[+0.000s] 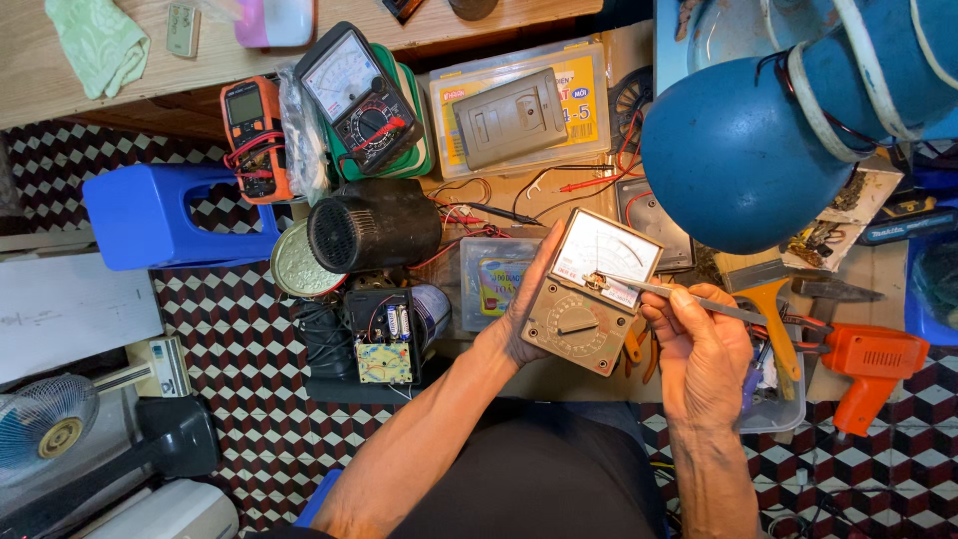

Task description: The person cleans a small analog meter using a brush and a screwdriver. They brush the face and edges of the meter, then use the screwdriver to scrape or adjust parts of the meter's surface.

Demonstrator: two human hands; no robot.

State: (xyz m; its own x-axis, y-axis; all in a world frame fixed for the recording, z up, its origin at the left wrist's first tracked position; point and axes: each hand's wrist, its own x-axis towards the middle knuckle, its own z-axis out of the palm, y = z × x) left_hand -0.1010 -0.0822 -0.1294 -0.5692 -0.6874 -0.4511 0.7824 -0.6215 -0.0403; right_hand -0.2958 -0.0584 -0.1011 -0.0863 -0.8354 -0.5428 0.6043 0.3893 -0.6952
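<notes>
My left hand (519,317) holds a tan analog multimeter (591,291) from underneath, its white dial face tilted up toward me. My right hand (701,347) pinches a thin metal tool, likely tweezers or a small screwdriver (649,288). The tool's tip touches the meter just below the dial face. Both forearms reach up from the bottom of the view over my dark lap.
A cluttered bench holds a black motor (374,225), an open circuit box with batteries (384,337), an orange digital meter (251,135), another analog meter (361,100), a parts case (519,105) and an orange soldering gun (868,361). A blue lamp shade (743,150) hangs at upper right; a blue stool (165,215) stands left.
</notes>
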